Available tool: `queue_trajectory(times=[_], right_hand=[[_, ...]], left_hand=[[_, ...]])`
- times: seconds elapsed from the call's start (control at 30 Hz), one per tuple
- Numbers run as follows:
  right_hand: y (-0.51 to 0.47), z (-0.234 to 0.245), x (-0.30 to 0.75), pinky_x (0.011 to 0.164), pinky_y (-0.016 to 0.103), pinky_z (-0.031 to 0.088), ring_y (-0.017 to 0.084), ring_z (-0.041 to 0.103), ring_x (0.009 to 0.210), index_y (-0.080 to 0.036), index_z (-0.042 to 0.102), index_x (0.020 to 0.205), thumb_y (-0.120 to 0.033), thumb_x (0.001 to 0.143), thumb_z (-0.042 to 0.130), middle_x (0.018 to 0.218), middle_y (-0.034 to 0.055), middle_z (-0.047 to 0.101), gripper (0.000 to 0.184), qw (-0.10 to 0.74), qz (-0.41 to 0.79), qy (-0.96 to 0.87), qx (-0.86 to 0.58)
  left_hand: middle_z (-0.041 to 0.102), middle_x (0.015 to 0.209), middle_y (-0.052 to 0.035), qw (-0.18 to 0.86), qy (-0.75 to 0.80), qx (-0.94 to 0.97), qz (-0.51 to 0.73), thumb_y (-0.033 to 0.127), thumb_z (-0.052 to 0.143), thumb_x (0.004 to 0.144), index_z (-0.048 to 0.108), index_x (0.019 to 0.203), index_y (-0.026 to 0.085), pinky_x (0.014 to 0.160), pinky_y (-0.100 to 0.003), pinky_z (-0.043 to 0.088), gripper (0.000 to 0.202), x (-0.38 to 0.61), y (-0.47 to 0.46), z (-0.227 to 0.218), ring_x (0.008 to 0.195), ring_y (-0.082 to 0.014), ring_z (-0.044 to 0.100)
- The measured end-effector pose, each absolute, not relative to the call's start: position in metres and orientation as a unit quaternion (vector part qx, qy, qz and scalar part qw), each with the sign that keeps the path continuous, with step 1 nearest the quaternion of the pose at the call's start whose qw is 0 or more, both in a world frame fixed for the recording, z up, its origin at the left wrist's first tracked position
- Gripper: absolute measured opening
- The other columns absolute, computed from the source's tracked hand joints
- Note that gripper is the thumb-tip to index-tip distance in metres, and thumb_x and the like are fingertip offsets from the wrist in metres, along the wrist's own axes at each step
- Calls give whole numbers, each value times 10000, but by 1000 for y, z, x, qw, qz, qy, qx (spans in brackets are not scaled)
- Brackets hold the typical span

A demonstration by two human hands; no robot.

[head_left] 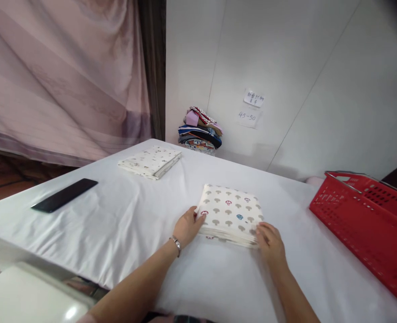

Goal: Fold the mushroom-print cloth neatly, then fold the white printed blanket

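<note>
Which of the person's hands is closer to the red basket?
Right. The right hand rests at the folded cloth's near right corner, toward the red basket; the left hand touches the cloth's left edge, farther off.

Two small paper notes are stuck on the white wall [286,67] behind the table. The lower note [247,117] carries the handwritten numbers "45-50". The upper note [253,98] also carries handwriting, in two short lines, but the characters are too small and too blurred to read.
</note>
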State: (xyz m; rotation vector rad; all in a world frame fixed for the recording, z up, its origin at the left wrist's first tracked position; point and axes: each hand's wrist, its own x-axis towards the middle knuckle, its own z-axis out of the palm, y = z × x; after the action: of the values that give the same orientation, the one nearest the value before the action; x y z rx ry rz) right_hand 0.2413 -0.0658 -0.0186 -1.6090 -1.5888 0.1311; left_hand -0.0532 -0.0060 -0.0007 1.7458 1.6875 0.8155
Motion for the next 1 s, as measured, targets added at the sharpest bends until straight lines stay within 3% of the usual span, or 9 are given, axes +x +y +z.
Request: queue_trajectory(times=[0.13,0.3,0.53,0.7,0.83,0.9,1.0], right_hand=[[-62,-26,254,762,361,471,255,559,962,-203,576,1133,-453,754,514,1096,89,594,458,425,161,-518,-725],[-62,-22,250,858,359,442,247,539,1031,-204,510,1234,-471,724,525,1181,73,566,576,405,179,-506,-740],[-64,-23,251,947,406,386,250,484,1128,-202,483,1259,-460,749,500,1238,81,524,571,380,173,-537,-733],[-72,-26,237,750,376,504,228,603,879,-200,538,1202,-401,739,535,1012,64,632,505,414,163,-551,-706],[-95,-25,199,550,303,505,165,588,619,-215,516,1222,-334,749,547,884,44,649,489,420,200,-623,-629],[-102,-20,187,533,280,494,141,574,598,-240,509,1222,-325,762,545,947,41,641,469,400,235,-649,-603],[-92,-7,196,607,288,490,159,588,728,-220,569,1124,-333,769,532,1027,58,616,374,405,209,-635,-624]], left_hand=[[653,890,-65,314,643,651,253,555,451,764,448,1200,177,679,-282,421,577,-54,-2,6,838,-213,612],[653,876,-44,354,639,638,242,534,512,729,448,1189,199,664,-277,414,572,-56,5,8,823,-213,614],[643,844,-27,356,630,638,263,420,531,732,412,1204,189,637,-253,417,539,-56,10,7,763,-180,610],[643,833,-26,326,638,652,248,397,524,735,456,1168,195,631,-249,423,483,-63,29,11,750,-174,611],[647,940,-49,284,683,625,250,391,581,693,520,1102,195,689,-255,440,457,-78,76,22,852,-196,607],[641,990,-81,279,699,609,249,375,585,688,536,1081,169,704,-272,448,446,-84,97,27,893,-220,601],[625,1040,-122,277,710,601,239,397,591,671,563,1038,145,694,-299,459,447,-89,110,31,903,-254,600]])
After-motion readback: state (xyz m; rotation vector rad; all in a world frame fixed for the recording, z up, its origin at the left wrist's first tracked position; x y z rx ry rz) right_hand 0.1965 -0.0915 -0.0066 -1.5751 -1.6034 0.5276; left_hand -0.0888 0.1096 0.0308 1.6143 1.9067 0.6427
